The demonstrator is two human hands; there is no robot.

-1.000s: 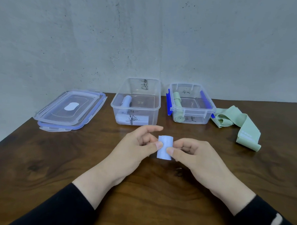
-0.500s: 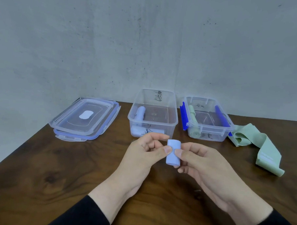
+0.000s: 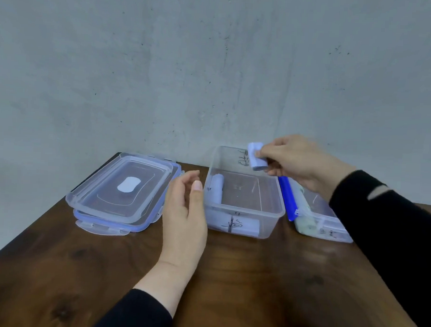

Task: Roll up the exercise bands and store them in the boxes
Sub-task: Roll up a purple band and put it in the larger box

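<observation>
Your right hand (image 3: 296, 164) pinches the rolled blue band (image 3: 256, 156) between curled fingers (image 3: 265, 153), holding it above the far right corner of the clear box (image 3: 242, 214). Your left hand (image 3: 185, 219) hangs relaxed with loosely bent fingers, holding nothing, just left of that box. Another blue roll (image 3: 217, 191) lies inside it. Two stacked lids (image 3: 121, 194) rest on the tabletop (image 3: 253, 288) to the left; a second box (image 3: 316, 217) sits right.

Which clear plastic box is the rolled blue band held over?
The left clear plastic box, without blue clips: the right hand holds the rolled blue band above it. The blue-clipped box sits right.
</observation>
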